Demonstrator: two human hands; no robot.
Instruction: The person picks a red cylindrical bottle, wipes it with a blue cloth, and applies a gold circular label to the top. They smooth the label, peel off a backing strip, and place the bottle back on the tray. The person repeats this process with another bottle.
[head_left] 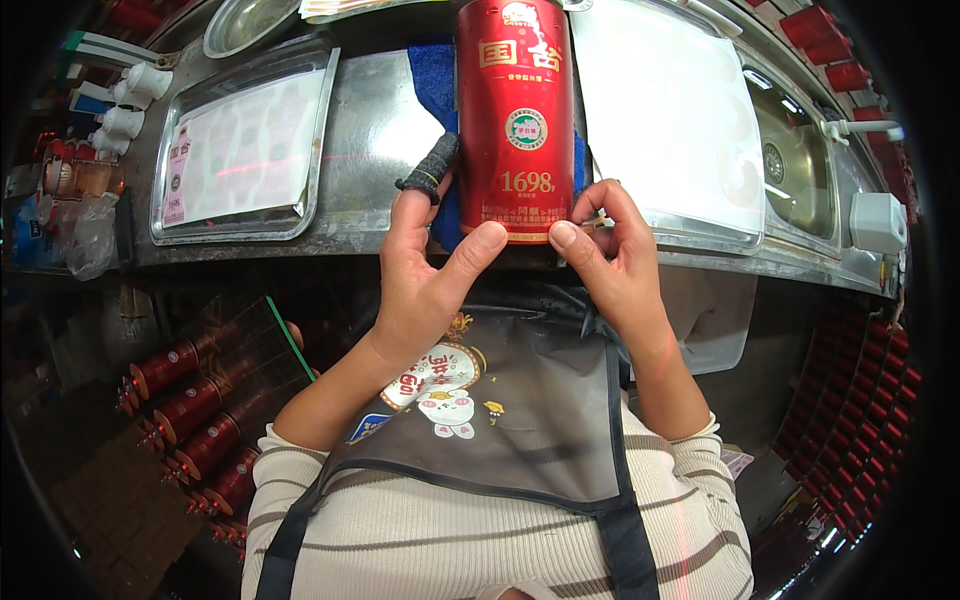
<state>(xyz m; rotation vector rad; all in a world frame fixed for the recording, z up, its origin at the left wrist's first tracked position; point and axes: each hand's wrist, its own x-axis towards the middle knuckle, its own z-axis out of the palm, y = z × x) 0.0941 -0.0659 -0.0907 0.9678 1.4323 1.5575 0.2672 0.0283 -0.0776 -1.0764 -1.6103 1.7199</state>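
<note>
A tall red cylindrical canister (516, 110) with gold print lies on a blue cloth (432, 75) at the near edge of a steel counter (372, 140). My left hand (425, 275) touches its lower left side with the thumb, and its forefinger wears a dark finger cot. My right hand (610, 255) presses its thumb on the canister's lower right edge, fingers curled, pinching something small that I cannot make out.
A steel tray (245, 150) with a white sheet sits to the left, a white board (670, 110) to the right, and a sink (795, 165) beyond that. Several red canisters (195, 420) lie in a crate at lower left; more are stacked at lower right (860, 420).
</note>
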